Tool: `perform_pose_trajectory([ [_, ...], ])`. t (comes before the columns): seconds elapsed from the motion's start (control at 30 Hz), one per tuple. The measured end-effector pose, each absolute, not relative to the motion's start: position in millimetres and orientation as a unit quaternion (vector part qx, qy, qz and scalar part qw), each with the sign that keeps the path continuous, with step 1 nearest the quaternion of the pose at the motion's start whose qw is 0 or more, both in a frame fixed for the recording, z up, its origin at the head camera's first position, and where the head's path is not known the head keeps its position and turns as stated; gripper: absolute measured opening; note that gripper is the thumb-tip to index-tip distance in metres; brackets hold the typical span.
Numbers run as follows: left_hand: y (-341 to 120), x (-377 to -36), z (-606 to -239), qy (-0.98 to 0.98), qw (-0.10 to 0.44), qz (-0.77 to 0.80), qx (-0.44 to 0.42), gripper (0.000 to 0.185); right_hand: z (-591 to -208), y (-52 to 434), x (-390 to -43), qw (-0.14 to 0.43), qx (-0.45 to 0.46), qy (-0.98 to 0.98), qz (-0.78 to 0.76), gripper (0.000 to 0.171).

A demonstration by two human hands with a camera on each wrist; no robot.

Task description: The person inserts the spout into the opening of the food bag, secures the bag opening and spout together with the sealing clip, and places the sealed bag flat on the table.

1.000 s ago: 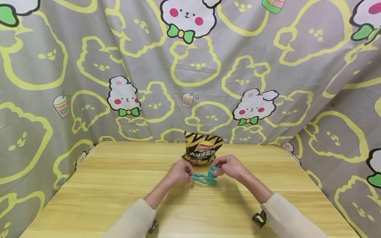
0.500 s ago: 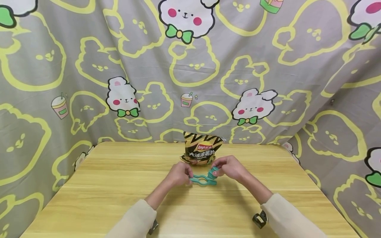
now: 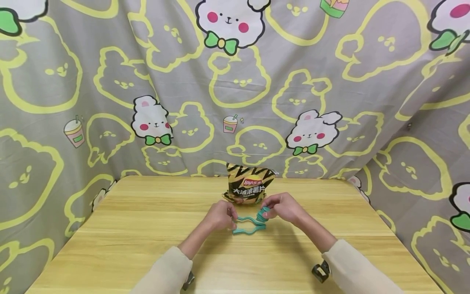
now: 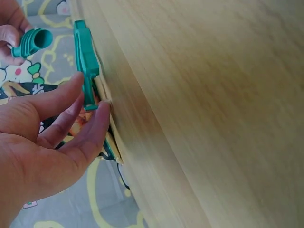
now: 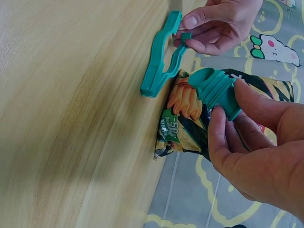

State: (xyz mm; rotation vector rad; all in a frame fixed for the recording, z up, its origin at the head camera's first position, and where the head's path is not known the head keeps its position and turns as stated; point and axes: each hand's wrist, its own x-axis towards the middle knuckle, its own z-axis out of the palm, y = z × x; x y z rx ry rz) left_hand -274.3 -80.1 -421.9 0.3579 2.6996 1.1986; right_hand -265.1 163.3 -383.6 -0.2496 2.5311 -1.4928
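Observation:
A teal bag clip (image 3: 249,232) with two wavy arms stands open above the table, in front of the chip bag. My left hand (image 3: 221,215) pinches the end of one arm between thumb and fingers; the other arm's end is free, as the right wrist view shows at the clip (image 5: 156,61). Between the thumb and fingertips of my right hand (image 3: 284,207) is a teal ribbed spout (image 5: 216,90), its round hollow mouth (image 4: 44,39) visible in the left wrist view. Whether spout and clip are joined I cannot tell from the head view; both wrist views show a gap between them.
A black and yellow chip bag (image 3: 247,183) stands just behind the hands, towards the table's back edge. The wooden table (image 3: 147,228) reaches a grey patterned curtain (image 3: 191,81) at the back and sides. Dark straps (image 3: 320,272) show at the wrists.
The clip's two arms have spread apart; its nearer arm has come away from the left fingers towards me. The right hand keeps the spout in nearly the same place. The bag has not moved.

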Motion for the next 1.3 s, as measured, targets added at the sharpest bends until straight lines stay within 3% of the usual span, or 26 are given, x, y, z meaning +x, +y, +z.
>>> perform_pose_trajectory([
  [0.7,-80.7,-277.6,-411.4,0.897,0.071,0.418,0.125,0.027,-381.5,165.9,-265.7,0.099,-0.083,0.858,-0.498,0.017],
  [1.3,-59.2,-279.2,-342.0,0.891,-0.01,0.409,0.199,0.017,-378.2,168.9,-266.3,0.099,-0.091,0.859,-0.494,0.017],
])
